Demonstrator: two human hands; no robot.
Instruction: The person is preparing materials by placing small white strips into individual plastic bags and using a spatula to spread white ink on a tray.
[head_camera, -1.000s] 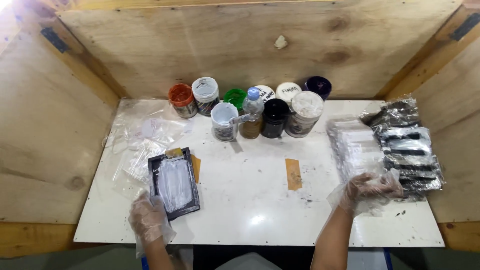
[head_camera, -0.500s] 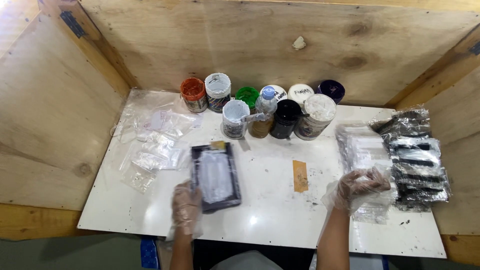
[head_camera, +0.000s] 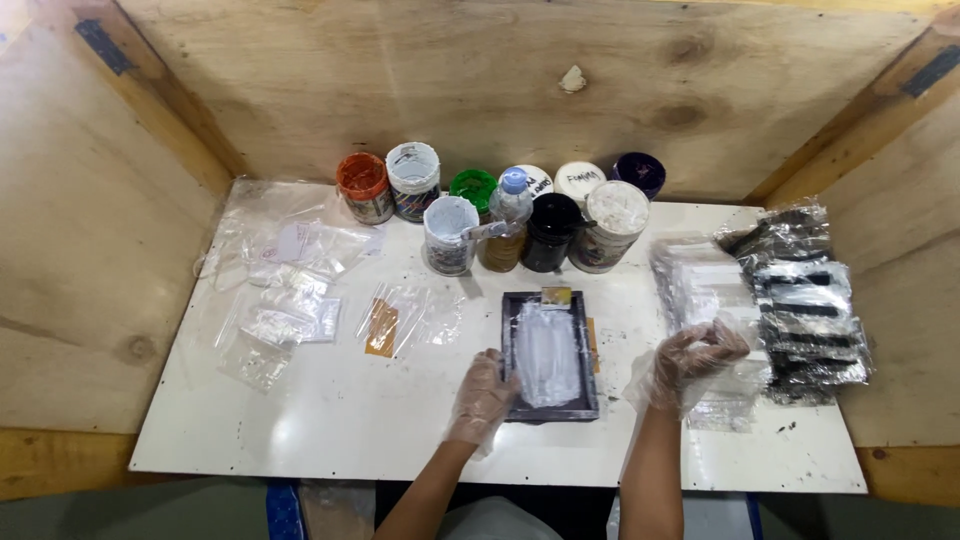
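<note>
My left hand (head_camera: 481, 396), in a clear plastic glove, grips the near left edge of a dark rectangular tray (head_camera: 548, 356) that lies flat on the white table (head_camera: 330, 430). A clear plastic bag lies on the tray. My right hand (head_camera: 692, 362), also gloved, has its fingers curled around a thin clear bag at the near edge of a stack of clear bags (head_camera: 700, 285). A small orange strip (head_camera: 381, 328) inside a clear bag lies left of the tray.
Several paint pots (head_camera: 500, 205) and a small bottle (head_camera: 512, 196) stand in a row at the back. Loose clear bags (head_camera: 285, 290) lie at the left. A pile of black and silver packets (head_camera: 805, 305) lies at the right. Plywood walls (head_camera: 480, 80) enclose the table.
My left hand has slid the dark tray from the left side to the middle of the table. An orange strip in a bag now shows where the tray was. My right hand stays at the bag stack.
</note>
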